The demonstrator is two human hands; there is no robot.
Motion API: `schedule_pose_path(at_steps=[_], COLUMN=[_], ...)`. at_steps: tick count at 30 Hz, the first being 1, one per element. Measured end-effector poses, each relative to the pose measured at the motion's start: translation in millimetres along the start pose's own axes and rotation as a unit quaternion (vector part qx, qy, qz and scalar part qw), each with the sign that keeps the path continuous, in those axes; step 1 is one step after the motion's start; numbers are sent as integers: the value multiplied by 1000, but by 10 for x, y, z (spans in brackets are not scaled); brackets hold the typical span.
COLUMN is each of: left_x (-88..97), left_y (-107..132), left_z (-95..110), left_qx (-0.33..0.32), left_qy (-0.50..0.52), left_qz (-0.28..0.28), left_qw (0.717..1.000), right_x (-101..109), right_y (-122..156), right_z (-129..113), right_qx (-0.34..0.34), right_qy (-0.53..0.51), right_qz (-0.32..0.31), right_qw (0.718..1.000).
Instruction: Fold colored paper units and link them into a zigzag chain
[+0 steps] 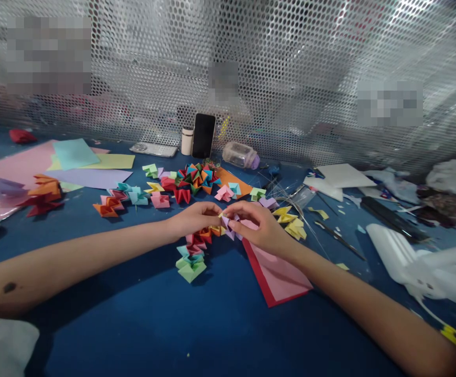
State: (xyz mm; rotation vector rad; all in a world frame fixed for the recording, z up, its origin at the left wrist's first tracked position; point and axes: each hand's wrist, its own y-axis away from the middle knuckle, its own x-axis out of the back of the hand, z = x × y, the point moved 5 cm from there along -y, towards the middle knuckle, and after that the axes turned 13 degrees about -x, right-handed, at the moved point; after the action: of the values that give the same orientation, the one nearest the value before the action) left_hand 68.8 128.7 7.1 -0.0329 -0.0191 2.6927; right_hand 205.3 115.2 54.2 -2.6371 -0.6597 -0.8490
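from far away, i see my left hand [197,219] and right hand [265,229] pinching purple folded paper [228,229] beside a bright paper row [194,247].

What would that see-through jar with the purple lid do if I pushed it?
The jar would probably roll, since it lies on its side and looks round. It might feel slippery, because its wall looks smooth and shiny. Pushed backward, it'd likely stop soon: the metal screen stands close behind.
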Motion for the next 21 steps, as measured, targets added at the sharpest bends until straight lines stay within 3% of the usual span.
schedule_pose_path(at_steps=[3, 6, 12, 21], left_x=[1, 5, 19, 6], left_y=[6, 8, 16, 19], left_z=[19, 31, 43, 12], left_qx=[1, 2, -11, -23], left_qy=[16, 29, 24, 25], left_qz=[10, 20, 20, -32], left_qw=[1000, 999, 999, 999], right_x=[34, 49, 63, 26], right_y=[8, -4, -29, -17], right_z=[-42, -35, 51, 65], right_qx=[47, 44, -36, -56], right_qy=[88, 123, 69, 61], right_qz=[36, 54, 40, 47], right_qw=[994, 990, 996, 995])
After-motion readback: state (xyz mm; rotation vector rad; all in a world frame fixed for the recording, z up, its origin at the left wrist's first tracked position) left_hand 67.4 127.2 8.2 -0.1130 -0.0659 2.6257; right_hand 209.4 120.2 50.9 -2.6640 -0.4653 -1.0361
